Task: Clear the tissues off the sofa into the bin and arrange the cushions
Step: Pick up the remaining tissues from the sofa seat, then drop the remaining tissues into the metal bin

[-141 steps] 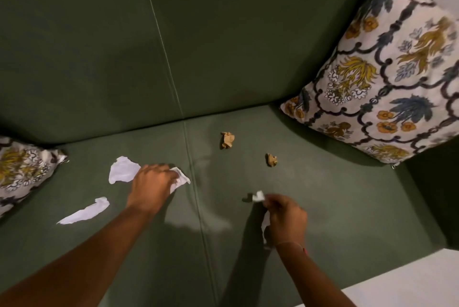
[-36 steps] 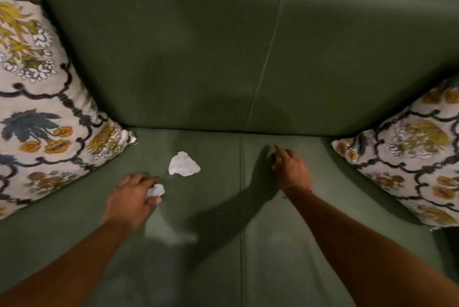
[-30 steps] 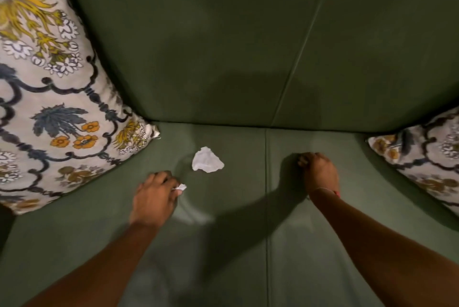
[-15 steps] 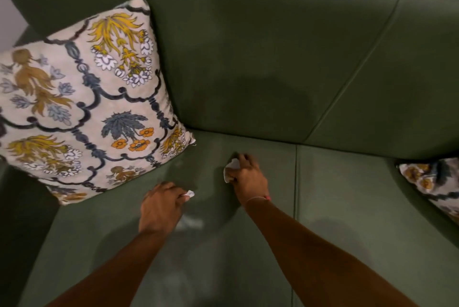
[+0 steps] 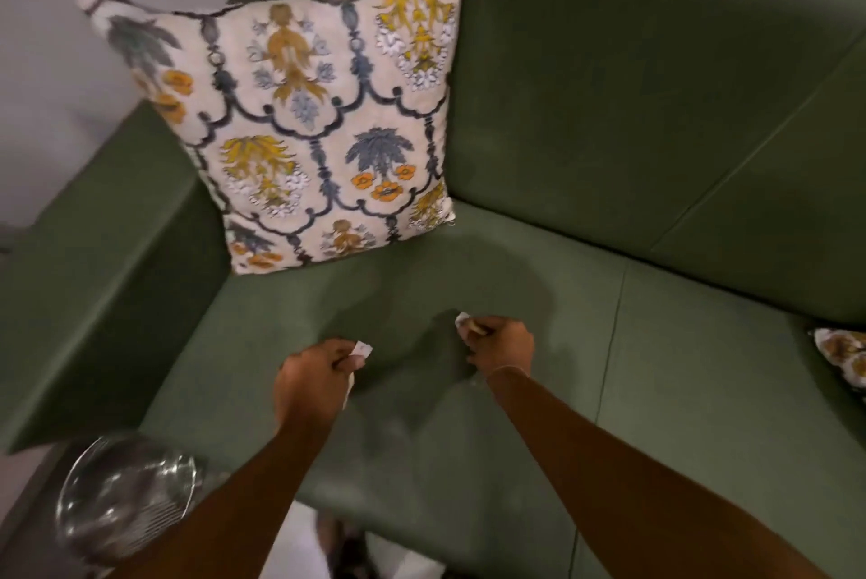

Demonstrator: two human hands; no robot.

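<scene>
My left hand (image 5: 315,373) was curled into a fist over the seat, fingers closed on a scrap of white tissue (image 5: 363,349) that poked out past the knuckles, with a little more white showing under the palm. My right hand (image 5: 501,342) was likewise clenched, pinching a second white tissue (image 5: 462,320) at its fingertips, and I could make out something tan tucked in the same grip (too small and blurred for me to name). The two fists hung near each other but apart, both just above the green sofa (image 5: 609,119) seat, which showed no loose tissues in the part I could see.

Behind my left hand, a floral cushion (image 5: 300,119) stood upright in the corner, leaning against the backrest and the armrest (image 5: 93,260); its print ran to yellow, orange and blue-grey flowers inside dark scalloped lines. Only the corner of a second patterned cushion (image 5: 841,356) showed at the far right edge of the seat. Down at the lower left, beside the armrest, a shiny metal bin (image 5: 122,494) sat on the floor, its rim blurred. I found no label, brand or lettering that I could read anywhere.
</scene>
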